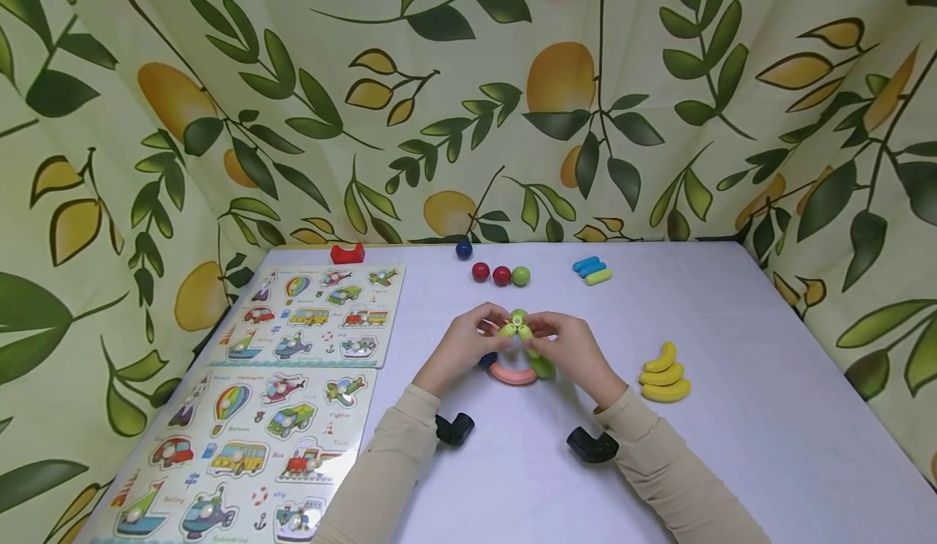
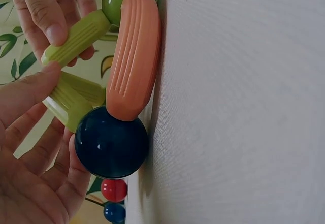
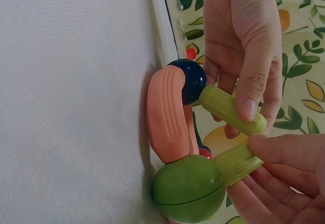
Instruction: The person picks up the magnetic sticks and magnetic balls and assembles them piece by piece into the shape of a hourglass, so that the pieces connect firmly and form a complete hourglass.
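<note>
Left hand [image 1: 461,342]: pinches yellow-green rod [image 3: 227,106]
Right hand [image 1: 574,349]: pinches matching rod [image 3: 234,164], apparently steadying both
Orange arc [image 2: 133,61]: joins navy ball [image 2: 112,144] and green ball [image 3: 189,189], seemingly as base

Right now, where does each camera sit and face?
Head: on the head, facing forward and down at the table; left hand, right hand and sleeves show.
Left wrist: worn there, facing the nearby blue ball; both hands show.
Right wrist: worn there, facing the nearby green ball; both hands show.
Wrist views share the salmon arc.
</note>
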`<state>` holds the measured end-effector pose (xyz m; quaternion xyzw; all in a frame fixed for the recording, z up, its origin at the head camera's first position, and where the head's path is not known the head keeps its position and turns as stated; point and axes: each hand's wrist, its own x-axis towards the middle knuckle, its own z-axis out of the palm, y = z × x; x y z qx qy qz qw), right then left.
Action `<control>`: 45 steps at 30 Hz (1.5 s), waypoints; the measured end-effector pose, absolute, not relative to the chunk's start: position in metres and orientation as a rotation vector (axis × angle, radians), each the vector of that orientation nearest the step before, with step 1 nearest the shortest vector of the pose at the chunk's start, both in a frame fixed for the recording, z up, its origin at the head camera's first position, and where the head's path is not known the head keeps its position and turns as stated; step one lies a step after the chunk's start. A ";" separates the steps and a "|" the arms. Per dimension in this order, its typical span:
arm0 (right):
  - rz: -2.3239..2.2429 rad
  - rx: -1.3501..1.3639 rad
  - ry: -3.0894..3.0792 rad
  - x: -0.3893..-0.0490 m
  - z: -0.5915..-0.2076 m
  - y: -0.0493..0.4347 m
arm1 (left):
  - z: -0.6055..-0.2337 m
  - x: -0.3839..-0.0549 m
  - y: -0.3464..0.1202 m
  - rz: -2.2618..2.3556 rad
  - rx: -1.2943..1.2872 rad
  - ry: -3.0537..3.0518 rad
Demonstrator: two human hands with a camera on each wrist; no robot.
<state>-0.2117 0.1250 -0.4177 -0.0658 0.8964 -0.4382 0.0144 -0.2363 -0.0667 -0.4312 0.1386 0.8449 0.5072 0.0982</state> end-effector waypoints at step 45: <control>-1.397 -0.171 2.765 -0.213 -0.421 0.127 | -0.427 -0.234 -0.068 1.491 0.401 2.455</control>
